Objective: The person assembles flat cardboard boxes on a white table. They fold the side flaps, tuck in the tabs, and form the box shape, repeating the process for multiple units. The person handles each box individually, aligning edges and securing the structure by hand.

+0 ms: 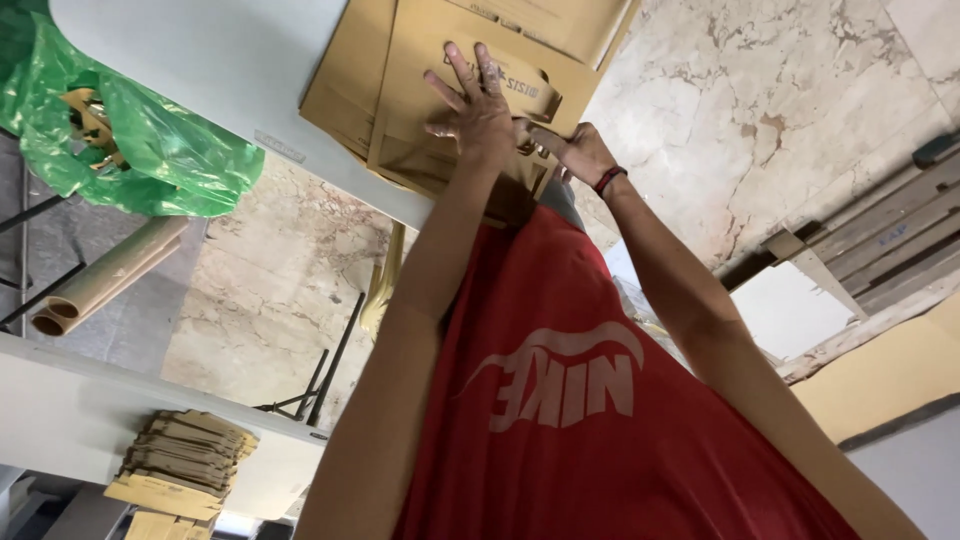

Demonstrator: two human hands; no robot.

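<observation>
Brown flattened cardboard box (470, 60) on pale table (200, 50), left hand (475, 110) spread flat, right hand (570, 150) grip clamped on its edge.

This looks like a small packing or paper-goods workshop. Under the fingers (470, 75) of the person's hands lie flat brown paper bags (450, 70) on a white work table (200, 60), and well away from the fingers, on another white table (60, 410), sits a stack of folded brown paper pieces (180, 465). Off to the side of the fingers are cardboard tubes (105, 275) and a green plastic bag (150, 140), over a worn marble floor (750, 100).
</observation>
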